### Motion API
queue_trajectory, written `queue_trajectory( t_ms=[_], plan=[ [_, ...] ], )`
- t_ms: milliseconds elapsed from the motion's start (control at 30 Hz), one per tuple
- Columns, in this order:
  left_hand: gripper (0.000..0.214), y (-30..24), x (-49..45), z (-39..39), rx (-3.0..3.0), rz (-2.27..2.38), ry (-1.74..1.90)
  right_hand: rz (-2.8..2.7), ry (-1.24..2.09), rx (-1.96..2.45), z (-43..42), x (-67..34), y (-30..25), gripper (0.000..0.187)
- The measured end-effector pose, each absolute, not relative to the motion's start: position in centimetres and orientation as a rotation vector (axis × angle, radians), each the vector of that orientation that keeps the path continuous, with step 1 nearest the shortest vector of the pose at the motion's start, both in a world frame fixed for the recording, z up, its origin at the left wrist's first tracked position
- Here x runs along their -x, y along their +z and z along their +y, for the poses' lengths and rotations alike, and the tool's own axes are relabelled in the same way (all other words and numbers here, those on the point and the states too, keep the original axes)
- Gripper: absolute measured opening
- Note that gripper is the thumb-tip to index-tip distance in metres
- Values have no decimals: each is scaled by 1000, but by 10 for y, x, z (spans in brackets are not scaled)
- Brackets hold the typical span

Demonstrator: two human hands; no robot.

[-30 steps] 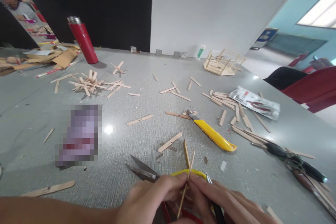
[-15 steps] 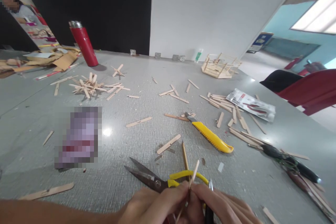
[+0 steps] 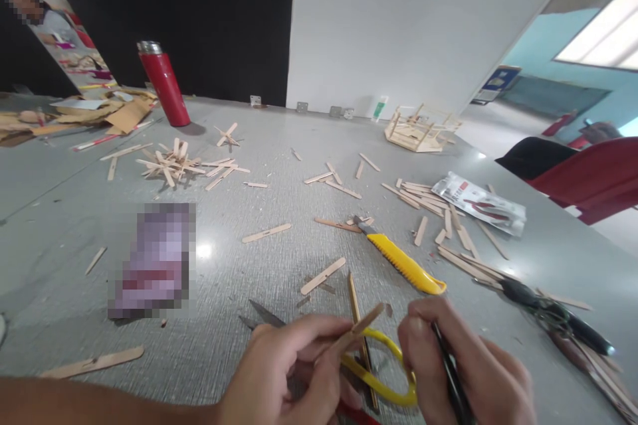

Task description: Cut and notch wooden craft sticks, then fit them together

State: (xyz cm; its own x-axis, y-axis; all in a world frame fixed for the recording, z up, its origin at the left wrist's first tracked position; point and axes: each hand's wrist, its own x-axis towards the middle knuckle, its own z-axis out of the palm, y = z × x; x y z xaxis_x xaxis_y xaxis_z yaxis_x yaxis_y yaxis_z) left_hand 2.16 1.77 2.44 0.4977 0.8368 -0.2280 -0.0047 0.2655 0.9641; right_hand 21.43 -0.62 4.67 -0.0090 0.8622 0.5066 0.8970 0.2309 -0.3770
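My left hand (image 3: 294, 372) is closed on a wooden craft stick (image 3: 367, 320), pinched between thumb and fingers with its end pointing up and right. My right hand (image 3: 458, 365), a little apart on the right, is wrapped round a slim black-handled tool (image 3: 451, 378); its tip is hidden. Under and between the hands lie scissors with yellow handles (image 3: 383, 393), their dark blades (image 3: 264, 313) partly covered by my left hand. A pencil (image 3: 355, 299) lies across beneath the scissors' loop. Something red (image 3: 357, 414) shows below my left hand.
A yellow utility knife (image 3: 403, 262) lies ahead, near a loose craft stick (image 3: 323, 276). Several sticks are heaped at left (image 3: 172, 163) and right, by a silver packet (image 3: 481, 204). Farther back stand a red flask (image 3: 167, 86) and a small stick-built frame (image 3: 419, 129). A blurred purple object (image 3: 154, 259) lies left.
My hands, together at the stick before, are now apart. The right one has moved right with the black-handled tool; the stick in my left hand now leans more to the right.
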Motion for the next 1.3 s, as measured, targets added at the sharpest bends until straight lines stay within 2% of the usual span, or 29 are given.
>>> queue_trajectory(
  t_ms=[100, 200, 300, 467, 667, 867, 933, 1000, 1133, 1300],
  plan=[
    [39, 24, -20, 26, -1235, 863, 740, -1954, -121, 1735, 6, -240, 49, 21],
    [33, 28, -19, 34, -1340, 830, 764, -2232, -177, 1845, 20, -273, 43, 17],
    [31, 34, -19, 41, -1347, 839, 737, -2454, -299, 1833, 28, -294, 34, 44],
    [28, 39, -19, 48, -1425, 1025, 567, -2496, -389, 1801, 25, -291, 34, 62],
    [20, 37, -14, 52, -1622, 981, 345, -2415, -583, 1716, 26, -293, 41, 45],
    [11, 49, -11, 55, -1533, 921, 311, -2383, -502, 1729, 55, -317, 20, 40],
    [4, 54, -14, 56, -1383, 856, 319, -2358, -459, 1754, 59, -318, 16, 44],
    [15, 58, -16, 57, -1239, 776, 373, -2254, -467, 1799, 58, -312, 19, 49],
    [34, 63, -18, 57, -1126, 677, 469, -2003, -525, 1823, 43, -291, 36, 34],
    [34, 67, -14, 56, -1105, 644, 514, -1900, -550, 1789, 24, -272, 50, 34]
  ],
)
